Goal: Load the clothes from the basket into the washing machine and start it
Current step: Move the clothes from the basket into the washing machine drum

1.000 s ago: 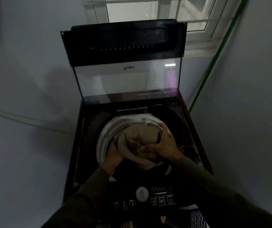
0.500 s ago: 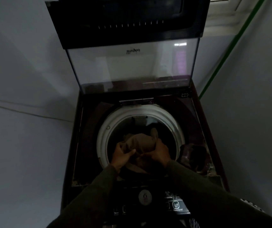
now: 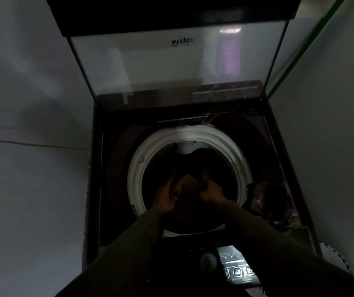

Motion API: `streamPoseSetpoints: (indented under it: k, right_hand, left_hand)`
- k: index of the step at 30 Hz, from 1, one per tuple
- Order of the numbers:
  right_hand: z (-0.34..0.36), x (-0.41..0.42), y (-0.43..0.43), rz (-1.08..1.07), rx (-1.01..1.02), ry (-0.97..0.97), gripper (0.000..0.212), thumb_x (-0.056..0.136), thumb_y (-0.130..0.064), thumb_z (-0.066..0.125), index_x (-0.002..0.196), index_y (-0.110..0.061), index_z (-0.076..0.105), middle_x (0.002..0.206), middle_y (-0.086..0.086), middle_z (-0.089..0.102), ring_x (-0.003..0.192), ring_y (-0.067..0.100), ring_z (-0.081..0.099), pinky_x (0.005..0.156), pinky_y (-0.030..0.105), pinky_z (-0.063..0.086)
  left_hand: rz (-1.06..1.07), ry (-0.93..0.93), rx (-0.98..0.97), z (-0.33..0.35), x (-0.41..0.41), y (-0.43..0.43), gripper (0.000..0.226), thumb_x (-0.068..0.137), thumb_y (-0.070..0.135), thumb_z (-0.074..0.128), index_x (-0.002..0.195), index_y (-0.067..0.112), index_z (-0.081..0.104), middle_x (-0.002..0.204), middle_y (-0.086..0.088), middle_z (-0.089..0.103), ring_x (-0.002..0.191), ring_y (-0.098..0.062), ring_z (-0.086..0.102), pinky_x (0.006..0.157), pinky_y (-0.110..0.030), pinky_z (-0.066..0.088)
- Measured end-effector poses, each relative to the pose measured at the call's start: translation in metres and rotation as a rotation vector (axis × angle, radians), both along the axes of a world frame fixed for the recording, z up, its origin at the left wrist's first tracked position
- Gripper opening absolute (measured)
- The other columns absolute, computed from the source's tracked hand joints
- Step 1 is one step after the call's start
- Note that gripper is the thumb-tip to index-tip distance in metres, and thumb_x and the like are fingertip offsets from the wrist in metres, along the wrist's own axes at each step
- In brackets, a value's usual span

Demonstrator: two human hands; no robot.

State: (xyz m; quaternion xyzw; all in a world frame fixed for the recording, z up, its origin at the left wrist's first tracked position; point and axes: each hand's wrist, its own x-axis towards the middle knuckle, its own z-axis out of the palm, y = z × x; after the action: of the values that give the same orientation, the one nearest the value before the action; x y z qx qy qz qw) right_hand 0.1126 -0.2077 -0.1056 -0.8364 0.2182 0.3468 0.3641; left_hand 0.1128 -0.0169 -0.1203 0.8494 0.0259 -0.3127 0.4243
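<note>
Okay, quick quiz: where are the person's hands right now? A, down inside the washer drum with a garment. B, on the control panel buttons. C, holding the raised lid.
A: the left hand and right hand sit inside the white drum rim, around a brownish garment.

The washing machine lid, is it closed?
No, the glass lid stands up open behind the drum's white rim.

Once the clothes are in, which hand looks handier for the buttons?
Probably the right hand: the lit control panel sits toward its side. Both hands, left hand too, are down in the drum with cloth.
</note>
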Motion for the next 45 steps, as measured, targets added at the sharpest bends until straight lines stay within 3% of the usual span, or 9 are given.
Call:
streamPoseSetpoints:
  k: [4, 6, 8, 10, 16, 20, 25, 36, 45]
  right_hand:
    - [-0.001, 0.002, 0.007, 0.023, -0.05, 0.022, 0.071, 0.092, -0.012, 0.061, 0.152, -0.008, 0.024, 0.144, 0.02, 0.047, 0.131, 0.035, 0.047, 0.105, 0.035, 0.038]
    - [0.004, 0.001, 0.012, 0.036, -0.064, 0.021, 0.063, 0.091, -0.008, 0.062, 0.147, -0.003, 0.033, 0.144, 0.019, 0.047, 0.129, 0.033, 0.048, 0.102, 0.032, 0.041]
    - [0.01, -0.002, 0.016, 0.021, -0.067, -0.02, 0.067, 0.094, -0.023, 0.054, 0.15, 0.001, 0.027, 0.152, 0.02, 0.035, 0.139, 0.034, 0.037, 0.108, 0.028, 0.032]
    - [0.012, -0.005, 0.017, 0.072, -0.091, -0.063, 0.075, 0.093, -0.038, 0.046, 0.152, 0.0, 0.021, 0.158, 0.021, 0.021, 0.145, 0.035, 0.025, 0.116, 0.031, 0.019]
    - [0.04, -0.013, 0.018, 0.243, -0.186, -0.176, 0.074, 0.085, -0.041, 0.058, 0.145, -0.004, 0.037, 0.149, 0.023, 0.034, 0.137, 0.038, 0.036, 0.11, 0.044, 0.037]
    - [0.065, -0.024, 0.019, 0.318, -0.285, -0.261, 0.069, 0.089, -0.029, 0.061, 0.148, -0.009, 0.031, 0.156, 0.018, 0.024, 0.142, 0.036, 0.028, 0.111, 0.044, 0.037]
    - [0.078, -0.042, 0.012, 0.345, -0.434, -0.335, 0.067, 0.098, -0.038, 0.05, 0.152, -0.01, 0.023, 0.162, 0.013, 0.011, 0.151, 0.028, 0.003, 0.117, 0.042, 0.024]
    - [0.12, -0.092, -0.045, 0.256, -0.676, -0.543, 0.069, 0.1, -0.051, 0.02, 0.157, -0.013, 0.007, 0.164, 0.01, -0.008, 0.148, 0.026, -0.02, 0.12, 0.051, 0.0]
    - [0.137, -0.155, -0.139, 0.069, -0.756, -0.613, 0.085, 0.088, -0.062, -0.004, 0.157, -0.013, 0.008, 0.164, 0.01, -0.003, 0.145, 0.022, -0.023, 0.12, 0.052, 0.004]
  left_hand:
    - [-0.057, 0.027, 0.034, 0.004, 0.002, 0.0, 0.078, 0.094, 0.018, 0.056, 0.157, 0.016, 0.01, 0.161, -0.015, 0.021, 0.148, -0.032, 0.021, 0.12, -0.034, 0.015]
    - [-0.129, -0.016, 0.089, 0.003, 0.006, 0.003, 0.078, 0.093, 0.033, 0.051, 0.156, 0.014, 0.01, 0.162, -0.019, 0.015, 0.149, -0.036, 0.017, 0.122, -0.043, 0.015]
    - [-0.234, -0.074, 0.174, 0.006, 0.01, 0.007, 0.081, 0.087, 0.048, 0.039, 0.155, 0.01, 0.016, 0.162, -0.022, 0.009, 0.149, -0.038, 0.011, 0.122, -0.043, 0.013]
    - [-0.33, -0.11, 0.284, 0.013, 0.013, 0.008, 0.074, 0.095, 0.04, 0.045, 0.155, 0.009, 0.016, 0.162, -0.022, 0.006, 0.15, -0.038, 0.007, 0.122, -0.042, 0.011]
    - [-0.489, -0.281, 0.385, 0.028, 0.012, 0.003, 0.068, 0.099, 0.033, 0.048, 0.157, 0.015, 0.015, 0.164, -0.015, 0.007, 0.15, -0.037, 0.006, 0.119, -0.047, 0.022]
    - [-0.561, -0.372, 0.453, 0.041, 0.007, -0.005, 0.068, 0.1, 0.039, 0.044, 0.157, 0.019, 0.013, 0.164, -0.012, 0.006, 0.151, -0.034, 0.003, 0.118, -0.049, 0.023]
    - [-0.61, -0.471, 0.475, 0.065, -0.003, -0.017, 0.067, 0.102, 0.046, 0.036, 0.158, 0.022, 0.008, 0.165, -0.008, 0.003, 0.152, -0.031, -0.001, 0.119, -0.052, 0.02]
    - [-0.651, -0.799, 0.441, 0.123, -0.03, -0.087, 0.068, 0.101, 0.055, 0.02, 0.158, 0.02, 0.008, 0.165, -0.008, 0.006, 0.152, -0.026, 0.001, 0.123, -0.048, 0.011]
    - [-0.72, -0.911, 0.393, 0.148, -0.071, -0.186, 0.076, 0.092, 0.062, -0.003, 0.158, 0.024, 0.002, 0.166, -0.003, -0.001, 0.152, -0.024, -0.007, 0.122, -0.052, 0.01]
